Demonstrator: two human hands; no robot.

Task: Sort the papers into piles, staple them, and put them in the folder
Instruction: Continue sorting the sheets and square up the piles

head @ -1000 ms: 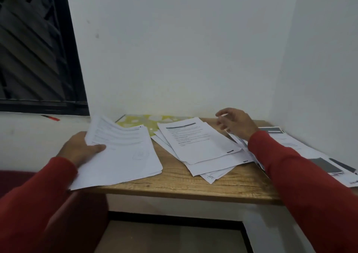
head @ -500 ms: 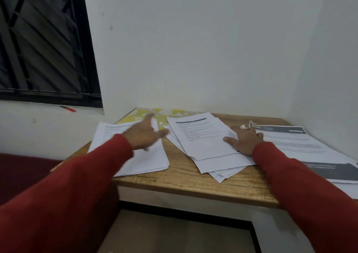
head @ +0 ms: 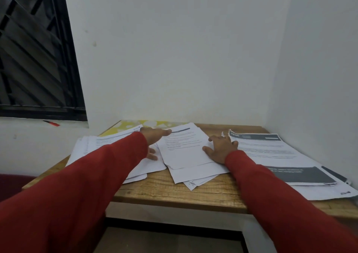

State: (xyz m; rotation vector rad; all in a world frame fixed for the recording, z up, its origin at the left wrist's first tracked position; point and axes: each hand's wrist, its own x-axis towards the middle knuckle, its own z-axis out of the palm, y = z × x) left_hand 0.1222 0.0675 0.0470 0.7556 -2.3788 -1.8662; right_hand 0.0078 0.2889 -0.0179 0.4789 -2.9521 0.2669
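Papers [head: 186, 151] in three loose piles on desk [head: 174, 192]; left hand [head: 155, 136] reaching flat, right hand [head: 220, 150] spread on middle pile; stapling, folder [head: 124, 125] left.

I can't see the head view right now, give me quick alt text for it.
Both hands reach over a wooden table: the left hand extends flat across the left pile toward the middle pile, which the right hand rests on. A dark-banded pile lies right; a yellow folder sits behind.

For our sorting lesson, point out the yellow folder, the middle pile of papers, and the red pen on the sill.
yellow folder [head: 124, 127], head view, its bare patterned cover.
middle pile of papers [head: 184, 153], head view, blank part of the top sheet.
red pen [head: 52, 123], head view, mid-barrel.
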